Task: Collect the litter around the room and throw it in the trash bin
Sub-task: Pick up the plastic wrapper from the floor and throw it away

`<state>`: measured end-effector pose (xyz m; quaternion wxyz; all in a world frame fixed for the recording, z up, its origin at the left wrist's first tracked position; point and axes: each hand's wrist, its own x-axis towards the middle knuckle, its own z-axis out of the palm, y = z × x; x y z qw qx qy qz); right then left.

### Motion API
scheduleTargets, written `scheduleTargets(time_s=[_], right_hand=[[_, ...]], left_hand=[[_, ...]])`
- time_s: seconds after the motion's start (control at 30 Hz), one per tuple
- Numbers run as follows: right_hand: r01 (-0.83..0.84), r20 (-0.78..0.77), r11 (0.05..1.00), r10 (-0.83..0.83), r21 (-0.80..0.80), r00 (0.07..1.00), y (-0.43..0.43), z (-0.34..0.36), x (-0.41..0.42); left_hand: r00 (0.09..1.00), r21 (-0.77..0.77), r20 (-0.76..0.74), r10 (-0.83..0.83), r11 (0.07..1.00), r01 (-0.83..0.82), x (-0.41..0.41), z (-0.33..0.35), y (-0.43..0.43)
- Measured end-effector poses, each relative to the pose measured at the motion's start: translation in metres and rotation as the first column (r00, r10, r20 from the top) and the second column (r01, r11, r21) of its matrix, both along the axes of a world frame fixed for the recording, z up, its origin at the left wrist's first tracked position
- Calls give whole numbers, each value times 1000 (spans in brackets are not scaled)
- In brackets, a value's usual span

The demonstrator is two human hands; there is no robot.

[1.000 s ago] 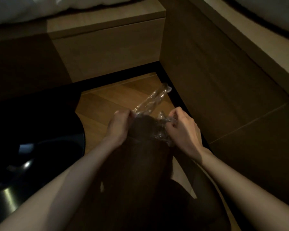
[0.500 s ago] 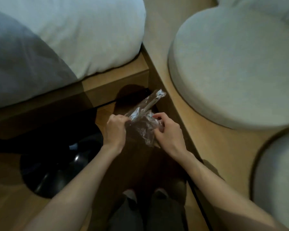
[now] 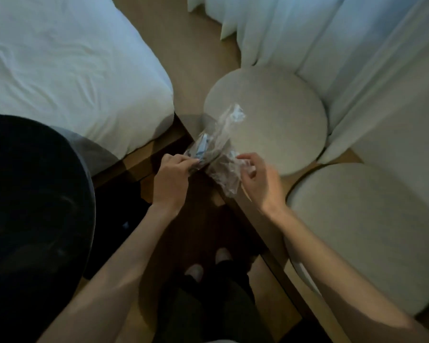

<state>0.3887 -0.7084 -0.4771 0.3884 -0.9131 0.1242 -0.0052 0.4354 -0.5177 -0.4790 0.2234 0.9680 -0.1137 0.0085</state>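
Plastic wrapper, clear and crumpled, hangs between my hands above the floor, in front of the round cushion by the bed corner. My left hand pinches its left edge; my right hand grips its right side, fingertips curled into the film.

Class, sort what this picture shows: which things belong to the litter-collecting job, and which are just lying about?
Part of the job:
clear plastic wrapper
left hand, gripping it
right hand, pinching it

Just there:
bed
round cushioned seat
curtain
black round table
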Motion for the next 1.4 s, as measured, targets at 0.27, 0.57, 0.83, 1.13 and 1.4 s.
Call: scheduleTargets(time_s=[0.27, 0.57, 0.83, 1.13, 1.4], right_hand=[[273, 30, 961, -272, -33, 962, -10, 29, -84], [691, 4, 723, -691, 7, 723, 3, 46, -235], [897, -50, 443, -896, -7, 442, 50, 45, -390], [940, -118, 340, -933, 32, 341, 139, 17, -520], [957, -203, 268, -937, 108, 285, 214, -13, -563]], left_hand=[[930, 3, 43, -366, 931, 366, -30, 38, -39], [515, 109, 8, -857, 512, 852, -114, 47, -93], [223, -74, -137, -965, 234, 969, -250, 52, -105], [111, 11, -135, -985, 110, 994, -391, 38, -53], [106, 92, -125, -986, 95, 991, -437, 10, 18]])
